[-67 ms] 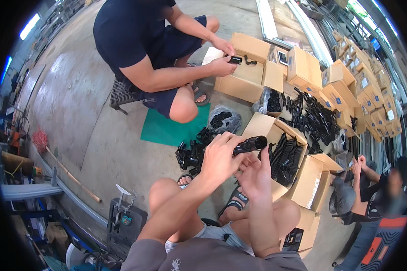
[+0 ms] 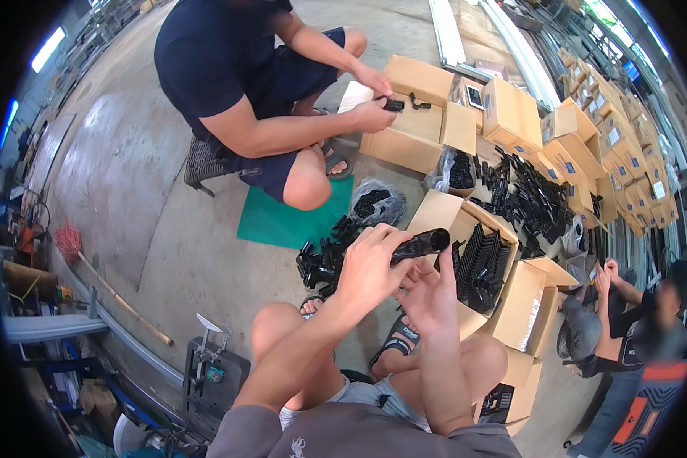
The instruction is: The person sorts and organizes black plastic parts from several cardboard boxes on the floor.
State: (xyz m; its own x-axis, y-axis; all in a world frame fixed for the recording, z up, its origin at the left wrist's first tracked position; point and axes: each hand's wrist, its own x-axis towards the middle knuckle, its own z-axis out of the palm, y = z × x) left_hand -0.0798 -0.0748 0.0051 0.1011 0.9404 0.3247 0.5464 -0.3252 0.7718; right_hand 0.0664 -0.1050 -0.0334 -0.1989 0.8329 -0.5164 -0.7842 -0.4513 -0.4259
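Observation:
My left hand (image 2: 368,263) is wrapped over a glossy black tubular part (image 2: 424,243), whose round open end points right. From below, my right hand (image 2: 431,298) steadies the same part, its thumb against the open end and its curled fingers under the tube. A heap of similar black parts (image 2: 324,263) lies on the floor beyond my left forearm. Close to my right hand, an open cardboard box (image 2: 433,211) holds rows of black parts (image 2: 483,267).
Opposite, a co-worker (image 2: 229,99) handles a black piece over another open carton (image 2: 397,149). A green mat (image 2: 275,214) and a plastic bag of black pieces (image 2: 378,202) lie between us. More black parts (image 2: 523,198) and stacked cartons (image 2: 622,153) stand right. Another person (image 2: 626,328) sits far right.

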